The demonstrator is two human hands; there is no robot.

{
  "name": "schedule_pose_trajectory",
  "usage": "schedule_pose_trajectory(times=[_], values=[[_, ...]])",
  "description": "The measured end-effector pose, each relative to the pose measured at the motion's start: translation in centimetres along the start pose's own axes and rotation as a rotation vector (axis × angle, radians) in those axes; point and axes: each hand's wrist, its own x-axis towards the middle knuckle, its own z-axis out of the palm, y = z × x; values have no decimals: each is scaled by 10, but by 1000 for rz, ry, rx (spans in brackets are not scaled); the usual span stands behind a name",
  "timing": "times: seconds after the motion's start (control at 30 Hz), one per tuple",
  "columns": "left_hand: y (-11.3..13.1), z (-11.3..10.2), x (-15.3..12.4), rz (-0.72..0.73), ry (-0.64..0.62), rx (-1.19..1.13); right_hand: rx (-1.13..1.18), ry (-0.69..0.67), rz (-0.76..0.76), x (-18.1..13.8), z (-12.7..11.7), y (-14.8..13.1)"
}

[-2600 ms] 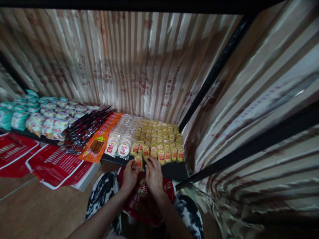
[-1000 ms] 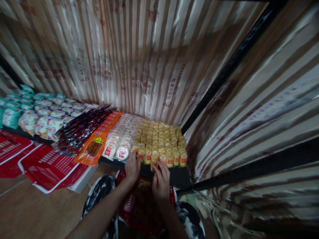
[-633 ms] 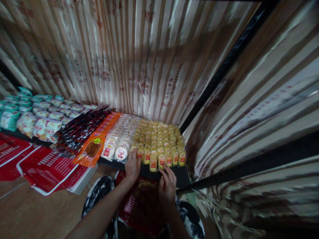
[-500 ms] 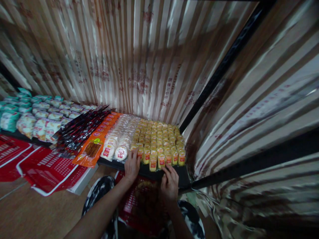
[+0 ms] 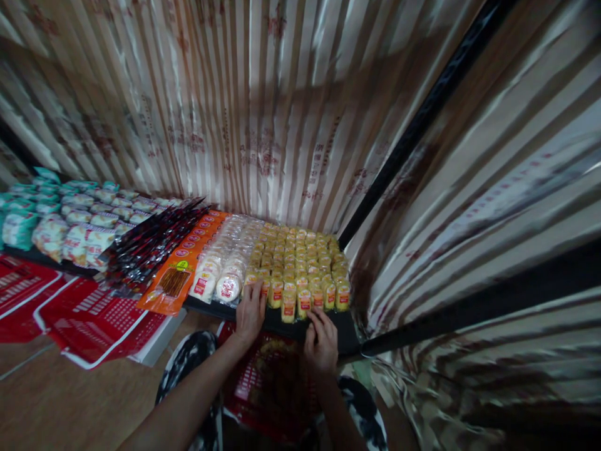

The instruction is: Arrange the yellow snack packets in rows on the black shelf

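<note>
Small yellow packaged snacks (image 5: 300, 257) with red-and-white labels stand in rows on a black shelf (image 5: 328, 327). My left hand (image 5: 250, 313) rests at the front left corner of these rows, its fingers stretched out against the nearest packs. At the front edge is my right hand (image 5: 322, 338), fingers extended and apart, with the tips by a yellow pack (image 5: 304, 304). Neither hand lifts anything. Left of the yellow rows lie clear-wrapped round white snacks (image 5: 228, 287), then orange packets (image 5: 171, 282) showing brown sticks.
Dark shiny packets (image 5: 145, 247), white bags (image 5: 77, 241) and green bags (image 5: 19, 227) fill the shelf's left part. Red baskets (image 5: 94, 319) stand below, another red container (image 5: 267, 388) between my knees. Striped sheeting (image 5: 263, 113) and a black post (image 5: 404, 150) bound the shelf.
Both hands have shifted only slightly; the right one sits a touch farther right. The packs keep their places.
</note>
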Motion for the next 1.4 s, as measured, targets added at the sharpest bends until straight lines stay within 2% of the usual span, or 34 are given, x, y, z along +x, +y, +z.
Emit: schedule_pose_trajectory(times=[0.13,0.3,0.63,0.83,1.03,1.23,1.33,1.4], values=[[5,2,-5,192,-61,31,76,-81,-13,-5,6,-11],[8,2,-1,282,16,89,114,-131,-23,-5,17,-13],[4,0,0,277,70,133,58,-182,-10,-10,25,-12],[-4,6,2,316,47,132,2,-166,-61,-7,26,-15],[-1,9,1,274,49,119,-36,-180,-91,-9,25,-16],[-4,11,0,295,27,92,-25,-151,-69,-7,24,-20],[-2,5,0,287,42,60,-3,-155,-59,-7,22,-20],[6,-6,1,283,84,-16,7,-168,-59,-7,21,-20]])
